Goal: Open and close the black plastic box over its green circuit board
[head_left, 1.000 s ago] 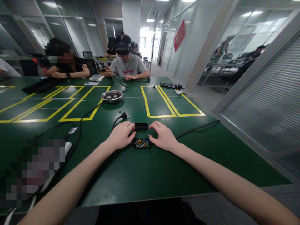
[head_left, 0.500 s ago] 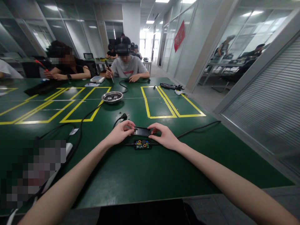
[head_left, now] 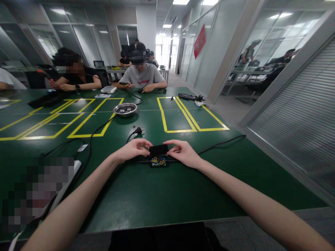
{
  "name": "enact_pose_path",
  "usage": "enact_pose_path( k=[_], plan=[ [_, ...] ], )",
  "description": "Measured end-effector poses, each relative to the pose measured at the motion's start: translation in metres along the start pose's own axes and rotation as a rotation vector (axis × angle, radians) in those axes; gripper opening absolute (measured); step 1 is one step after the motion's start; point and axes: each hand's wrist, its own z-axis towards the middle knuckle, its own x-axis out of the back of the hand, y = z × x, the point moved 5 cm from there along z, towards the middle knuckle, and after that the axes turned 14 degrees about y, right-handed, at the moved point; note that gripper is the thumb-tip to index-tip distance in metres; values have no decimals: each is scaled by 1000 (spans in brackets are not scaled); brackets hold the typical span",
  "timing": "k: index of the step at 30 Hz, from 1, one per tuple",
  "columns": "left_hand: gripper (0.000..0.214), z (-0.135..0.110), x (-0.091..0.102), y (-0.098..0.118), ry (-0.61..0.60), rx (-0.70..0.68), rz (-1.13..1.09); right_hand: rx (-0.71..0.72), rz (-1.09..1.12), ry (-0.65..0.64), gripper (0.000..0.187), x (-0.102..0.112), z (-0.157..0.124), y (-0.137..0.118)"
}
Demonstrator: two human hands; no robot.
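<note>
A black plastic cover (head_left: 158, 150), one half of a power adapter case, is pinched at its two ends between my hands. My left hand (head_left: 137, 147) grips its left end with thumb and fingers; my right hand (head_left: 180, 150) grips the right end. Just on the near side of it lies the open lower case with its circuit board (head_left: 159, 161), where yellow-orange coils and blue parts show. Black cables run out of both its ends, passing by my hands. Behind my left hand rests a black plug (head_left: 138, 130) on the table.
A metal bowl (head_left: 125, 109) with small metal parts stands further back on the green table (head_left: 183, 195). Yellow tape outlines mark the surface. A folded black tripod (head_left: 191, 97) lies at the far right. At left is a white-edged, blurred-out object (head_left: 76, 167). Co-workers sit across.
The black cover has tilted and come nearer the circuit board, its dark face now toward me. Both hands keep hold of it. Across the table, a co-worker's hand with a tool has lowered.
</note>
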Motion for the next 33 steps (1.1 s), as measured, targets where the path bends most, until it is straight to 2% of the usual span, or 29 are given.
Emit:
enact_pose_path(
  k=[7,18,24,33],
  plan=[
    [34,-2,-3,2,-23,10,-80,52,4,-16,34,-2,-3,-9],
    [31,-6,-3,7,-3,28,-45,81,-22,-53,31,-2,-5,-15],
    [31,-6,-2,6,-42,20,-39,99,-79,-30,26,1,-4,-16],
    [25,-8,-2,8,-64,34,-29,172,-91,-67,23,1,-6,-23]
  ],
)
